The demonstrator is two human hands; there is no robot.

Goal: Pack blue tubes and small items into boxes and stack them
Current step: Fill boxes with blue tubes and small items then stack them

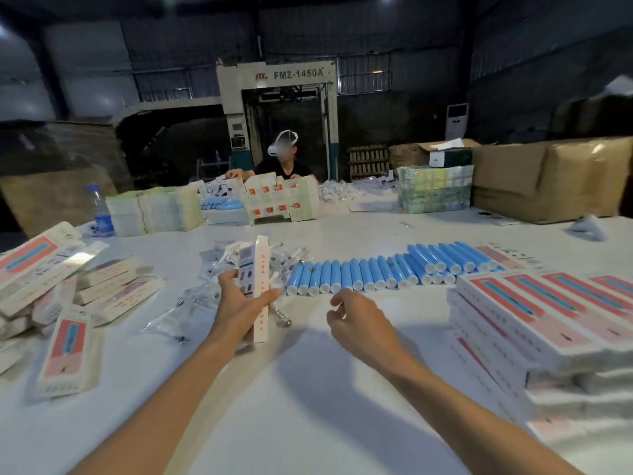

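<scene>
My left hand (pixel 239 303) grips a narrow white box (pixel 257 269) with red print, held on edge above the table. My right hand (pixel 356 317) hovers empty, fingers loosely curled, just in front of a long row of blue tubes (pixel 376 272) with white caps. Small clear bags of parts (pixel 219 265) lie in a heap behind and under the held box. A stack of packed white-and-red boxes (pixel 534 323) stands at the right.
Flat unfolded boxes (pixel 72 296) lie scattered at the left. A water bottle (pixel 101 210) and bundles of cartons (pixel 154 210) stand at the far side, where another person (pixel 281 162) works. Large brown cartons (pixel 548 180) sit at the far right.
</scene>
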